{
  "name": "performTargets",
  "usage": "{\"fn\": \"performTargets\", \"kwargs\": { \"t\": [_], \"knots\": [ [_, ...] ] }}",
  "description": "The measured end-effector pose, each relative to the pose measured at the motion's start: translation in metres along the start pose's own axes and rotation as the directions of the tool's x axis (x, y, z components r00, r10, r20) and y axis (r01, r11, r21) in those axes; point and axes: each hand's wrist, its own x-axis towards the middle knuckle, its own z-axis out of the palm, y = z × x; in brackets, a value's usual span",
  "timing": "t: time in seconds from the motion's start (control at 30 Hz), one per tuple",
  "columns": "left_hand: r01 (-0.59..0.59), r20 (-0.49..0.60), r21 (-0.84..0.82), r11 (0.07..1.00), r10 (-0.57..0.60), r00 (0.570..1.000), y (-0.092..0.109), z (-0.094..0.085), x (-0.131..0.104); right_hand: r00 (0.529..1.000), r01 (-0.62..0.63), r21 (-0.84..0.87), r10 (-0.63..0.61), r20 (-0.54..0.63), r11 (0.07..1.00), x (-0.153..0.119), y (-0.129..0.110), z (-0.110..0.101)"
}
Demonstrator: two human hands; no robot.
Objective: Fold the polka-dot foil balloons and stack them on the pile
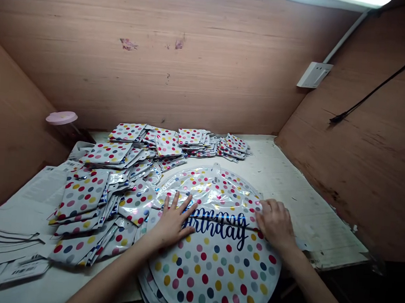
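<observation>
In front of me lies a round, flat foil balloon (212, 266), white with coloured dots and blue "birthday" lettering. A crease runs across it through the lettering. More flat balloons show beneath its lower left edge. My left hand (174, 220) rests on its left side, palm down with fingers spread. At the right edge, my right hand (276, 223) has its fingers curled and closed on the foil; the fingertips are partly hidden. Left of the balloon, folded dotted balloons (81, 194) are heaped in stacks.
Further folded balloon stacks (194, 139) line the back of the white table (289, 184). Paper cards (27, 205) lie at the left, below a pink-lidded cup (62, 118). Wooden panels (200, 69) enclose the back and sides. A white socket (314, 75) and black cable (363, 99) are at the right.
</observation>
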Motion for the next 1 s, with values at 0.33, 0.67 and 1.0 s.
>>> {"fn": "performTargets", "kwargs": {
  "t": [0.33,0.67,1.0],
  "knots": [
    [0.130,0.023,-0.145,0.981,-0.128,0.992,-0.048,-0.021,0.000,0.866,0.477,0.306,-0.500,-0.002,0.824,0.009,0.016,0.007],
    [0.306,0.136,-0.316,0.898,-0.277,0.951,-0.106,-0.064,0.012,0.960,0.047,0.677,-0.221,0.173,0.734,0.024,0.062,0.002],
    [0.673,-0.014,0.076,0.736,-0.674,0.738,-0.081,-0.042,0.101,0.885,-0.459,0.279,0.408,0.224,0.844,0.108,0.038,0.043]
  ]
}}
